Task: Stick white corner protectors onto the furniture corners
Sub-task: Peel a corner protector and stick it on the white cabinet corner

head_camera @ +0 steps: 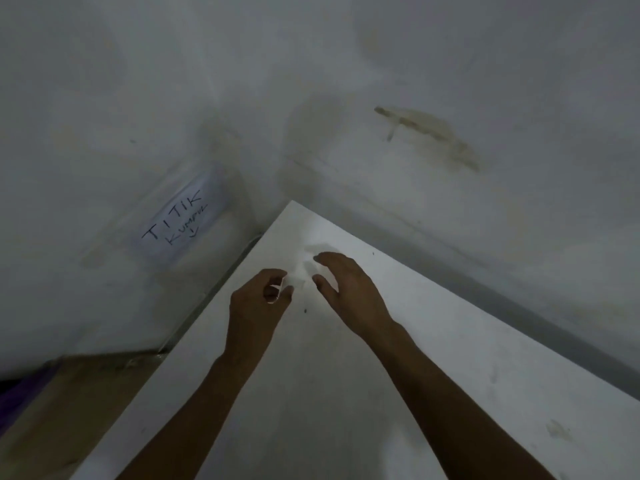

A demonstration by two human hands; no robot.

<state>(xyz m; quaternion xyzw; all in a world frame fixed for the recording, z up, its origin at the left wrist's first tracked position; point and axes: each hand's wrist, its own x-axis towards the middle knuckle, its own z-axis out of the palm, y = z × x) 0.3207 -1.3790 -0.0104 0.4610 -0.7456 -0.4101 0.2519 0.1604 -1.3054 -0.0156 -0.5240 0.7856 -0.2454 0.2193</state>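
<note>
So I've got my left hand (258, 303) curled around a small white corner protector (275, 292), hovering over the white furniture top (450, 375) a bit short of its far corner (293, 203). My right hand (349, 289) hangs just beside it with loose, spread fingers holding nothing, and a handwritten paper note (180, 220) sits on the wall left of that corner.

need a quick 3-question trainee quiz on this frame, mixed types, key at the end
1. True or false: the left hand pinches a small white piece in its grip.
2. Multiple choice: the right hand is
A) clenched in a fist
B) open, fingers loosely bent, above the white flat furniture top
C) flat against the wall
3. Fill in: the handwritten paper sign on the left wall has "TITIK" as its first word, and below the writing a small ____ points down.

Key: 1 true; 2 B; 3 arrow. Whether the small white piece is a corner protector or its backing cannot be told from the head view.
</note>
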